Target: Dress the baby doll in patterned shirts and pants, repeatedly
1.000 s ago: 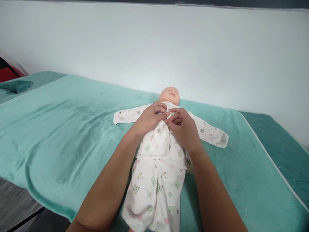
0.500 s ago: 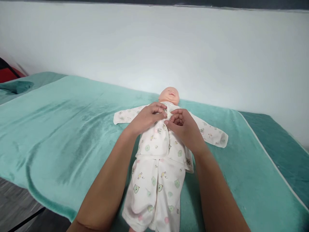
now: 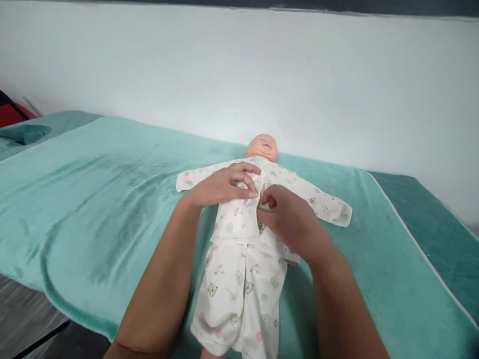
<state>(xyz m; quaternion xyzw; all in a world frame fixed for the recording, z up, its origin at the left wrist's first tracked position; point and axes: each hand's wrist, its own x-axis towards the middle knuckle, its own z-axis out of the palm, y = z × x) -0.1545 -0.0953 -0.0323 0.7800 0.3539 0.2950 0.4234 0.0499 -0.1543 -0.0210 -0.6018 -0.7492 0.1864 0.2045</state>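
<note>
I see a doll (image 3: 236,238) lying on its back in the centre of the frame, dressed in a patterned white jacket (image 3: 236,214) and matching trousers (image 3: 232,289). The left hand (image 3: 230,184), just left of centre, pinches the jacket's front edge between thumb and forefinger. Close by, right of centre, the right hand (image 3: 290,217) has its fingers curled against the jacket front; I cannot tell whether it grips any cloth. The doll's head (image 3: 262,147) lies above both hands, its trousers below them, and the sleeves (image 3: 329,206) spread outward past them over the green blanket (image 3: 93,209).
</note>
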